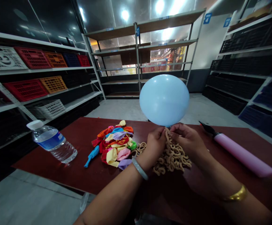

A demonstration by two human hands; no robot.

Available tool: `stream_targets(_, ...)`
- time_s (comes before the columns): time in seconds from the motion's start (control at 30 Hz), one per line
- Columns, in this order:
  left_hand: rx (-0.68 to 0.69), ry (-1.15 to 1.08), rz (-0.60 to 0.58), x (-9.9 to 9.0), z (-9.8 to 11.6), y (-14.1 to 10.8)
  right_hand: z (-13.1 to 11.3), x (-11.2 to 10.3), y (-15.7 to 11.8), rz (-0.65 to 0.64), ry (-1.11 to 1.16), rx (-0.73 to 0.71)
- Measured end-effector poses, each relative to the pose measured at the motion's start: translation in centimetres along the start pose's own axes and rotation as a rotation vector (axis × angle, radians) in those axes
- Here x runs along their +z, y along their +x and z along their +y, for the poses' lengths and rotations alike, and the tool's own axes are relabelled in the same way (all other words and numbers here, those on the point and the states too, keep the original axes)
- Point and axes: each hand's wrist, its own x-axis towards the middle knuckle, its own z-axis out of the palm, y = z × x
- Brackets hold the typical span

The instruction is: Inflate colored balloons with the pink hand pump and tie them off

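Note:
An inflated light blue balloon [164, 100] stands upright above the table, its neck between my two hands. My left hand [156, 142] is closed in a pinch at the neck. From the other side, my right hand [187, 137] pinches close to the same spot, with a tan rubber band [167, 132] between the fingers. The fingers hide most of the neck and the exact grip. Under and behind my hands lies a heap of tan, curly rubber bands [173, 157]. Left of it is a pile of flat, uninflated balloons [117, 145] in many colours.
A water bottle [52, 142] with a white cap stands at the left of the dark red table [79, 175]. On the right lies a pink hand pump [242, 153] with a black nozzle. Shelves with plastic crates [32, 57] line the left; a metal rack [138, 56] stands behind.

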Motion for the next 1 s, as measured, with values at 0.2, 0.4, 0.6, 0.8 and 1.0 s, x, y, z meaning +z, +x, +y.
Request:
stream_targets(0.2, -0.146, -0.286, -0.053, 0.4, -0.1, 0.0, -0.9, 0.4, 0.0, 0.053, 0.491, 0.257)
stream_targets(0.4, -0.129, -0.174, -0.058, 0.7, 0.1, -0.2, -0.4, 0.5, 0.4, 0.097, 0.551, 0.292)
stream_targets(0.6, -0.131, -0.114, -0.062, 1.3, -0.7, -0.2, 0.0, 0.4, 0.7, 0.249, 0.639, 0.264)
stream_targets(0.8, -0.216, -0.287, -0.094, 2.3, -0.5, -0.6, 0.3, -0.1, 1.3, 0.383, 0.684, 0.146)
stream_targets(1.0, -0.272, -0.284, -0.186, 3.2, -1.0, -1.2, 0.1, -0.6, 2.0, 0.435, 0.556, 0.084)
